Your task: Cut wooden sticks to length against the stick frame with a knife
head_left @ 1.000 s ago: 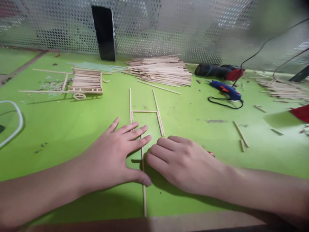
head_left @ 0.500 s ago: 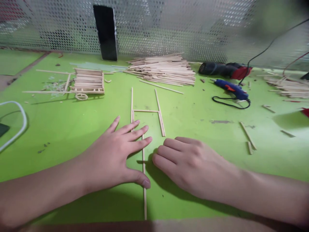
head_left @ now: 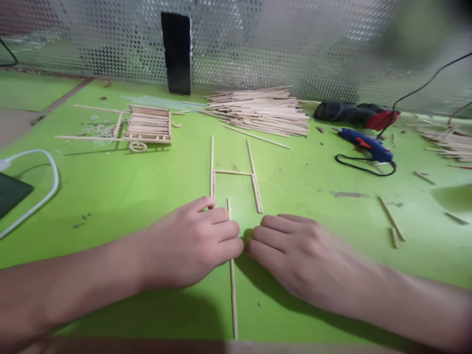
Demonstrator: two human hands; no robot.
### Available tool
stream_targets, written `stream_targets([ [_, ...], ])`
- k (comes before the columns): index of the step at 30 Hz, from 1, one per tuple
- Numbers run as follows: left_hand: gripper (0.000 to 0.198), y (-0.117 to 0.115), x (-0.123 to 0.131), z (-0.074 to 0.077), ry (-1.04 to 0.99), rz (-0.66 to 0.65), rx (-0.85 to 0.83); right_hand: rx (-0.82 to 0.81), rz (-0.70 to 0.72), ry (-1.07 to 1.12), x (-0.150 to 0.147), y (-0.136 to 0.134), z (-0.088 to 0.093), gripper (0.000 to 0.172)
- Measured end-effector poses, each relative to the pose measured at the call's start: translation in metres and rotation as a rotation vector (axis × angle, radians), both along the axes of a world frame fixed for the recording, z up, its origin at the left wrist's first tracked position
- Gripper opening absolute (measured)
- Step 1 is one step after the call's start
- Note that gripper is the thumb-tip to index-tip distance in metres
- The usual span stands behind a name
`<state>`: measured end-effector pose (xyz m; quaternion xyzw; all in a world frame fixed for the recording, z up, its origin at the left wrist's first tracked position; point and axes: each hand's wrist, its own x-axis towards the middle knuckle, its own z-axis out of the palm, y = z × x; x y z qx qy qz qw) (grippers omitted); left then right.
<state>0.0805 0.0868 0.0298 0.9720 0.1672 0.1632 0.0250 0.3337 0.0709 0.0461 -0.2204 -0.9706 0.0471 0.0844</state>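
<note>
My left hand (head_left: 208,241) is closed, knuckles up, over a thin wooden stick (head_left: 233,300) lying lengthwise toward the front edge. The stick passes under the curled fingers, and its far tip shows beyond them. Close by on the right, my right hand (head_left: 289,250) is curled into a loose fist on the table; its fingertips and anything in them are hidden. Just beyond both hands lies an H-shaped frame of sticks (head_left: 233,172), with doubled lower legs and one crossbar. The left hand covers the near end of its left leg.
A small stick-built cart (head_left: 149,123) stands at the back left. Behind the frame are a heap of sticks (head_left: 258,113) and an upright phone (head_left: 177,54). A blue glue gun (head_left: 365,143), a black flashlight (head_left: 339,111) and short stick pieces (head_left: 391,219) lie right. A white cable (head_left: 55,177) curves left.
My left hand has gone from spread fingers to closed over the stick and shifted toward my right hand. The right hand stays curled. The whole view has shifted slightly.
</note>
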Motion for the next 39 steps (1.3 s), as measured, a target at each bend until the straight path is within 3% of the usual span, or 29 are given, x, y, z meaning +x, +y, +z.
stream_targets([
  [7,0.02,0.005,-0.005,0.009,0.053,-0.051,-0.112,-0.007,0.036,0.018,-0.008,0.003,-0.001,0.031],
  [12,0.017,0.002,-0.012,0.008,0.077,-0.007,-0.024,0.036,0.029,-0.028,-0.016,0.003,-0.003,0.026],
  [17,0.04,0.002,-0.013,0.009,-0.082,0.108,0.009,0.168,-0.031,-0.041,-0.014,0.001,-0.001,0.019],
  [20,0.048,0.004,-0.013,0.016,-0.206,0.18,-0.124,0.299,-0.081,0.008,-0.009,0.004,0.005,0.02],
  [24,0.049,0.0,-0.009,0.023,-0.18,0.231,-0.436,0.472,-0.123,0.101,-0.004,0.008,0.011,0.021],
  [29,0.043,-0.01,0.0,0.022,-0.199,0.266,-0.619,0.51,-0.138,0.211,-0.008,0.004,0.014,0.023],
  [35,0.045,-0.002,-0.009,0.021,-0.177,0.253,-0.599,0.565,-0.144,0.429,-0.004,-0.003,0.025,0.011],
  [39,0.045,0.014,-0.019,0.016,-0.191,0.279,-0.353,0.527,-0.368,0.271,0.015,0.012,0.03,0.016],
])
